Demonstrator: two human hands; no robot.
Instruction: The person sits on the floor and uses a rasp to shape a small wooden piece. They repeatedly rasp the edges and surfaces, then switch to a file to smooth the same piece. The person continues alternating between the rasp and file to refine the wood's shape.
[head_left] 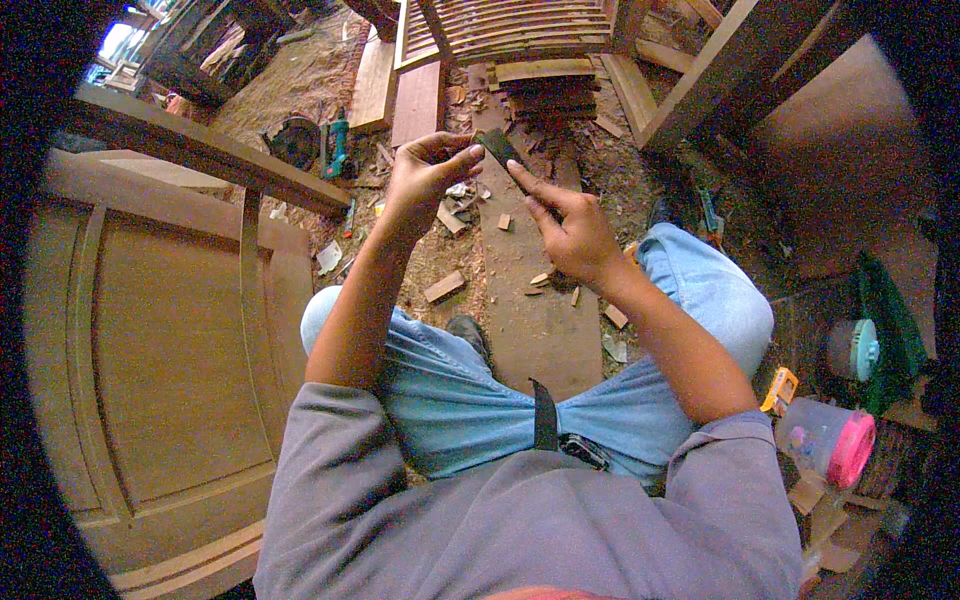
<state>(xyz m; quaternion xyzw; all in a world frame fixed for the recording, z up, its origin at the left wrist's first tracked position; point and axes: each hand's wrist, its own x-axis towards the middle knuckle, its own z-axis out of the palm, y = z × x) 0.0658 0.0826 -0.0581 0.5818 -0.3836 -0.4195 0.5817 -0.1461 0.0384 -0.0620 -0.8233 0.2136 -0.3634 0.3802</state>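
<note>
My right hand (575,235) grips a dark, flat, narrow piece (503,150) that looks like a blade, with the index finger laid along it. Its far end points up and left, toward the fingertips of my left hand (432,180). Those fingers are pinched together beside that end; what is between them, if anything, is too small to make out. Both hands are raised in front of me over a long wooden board (530,320) that runs between my knees. Small wood offcuts (504,221) and shavings lie on it.
To the left stands a panelled wooden door (180,350) with a beam (210,145) beyond it. A green power tool (338,150) lies past the beam. Stacked wood (545,90) and a slatted frame (510,30) are ahead. A pink-lidded tub (830,440) sits at right.
</note>
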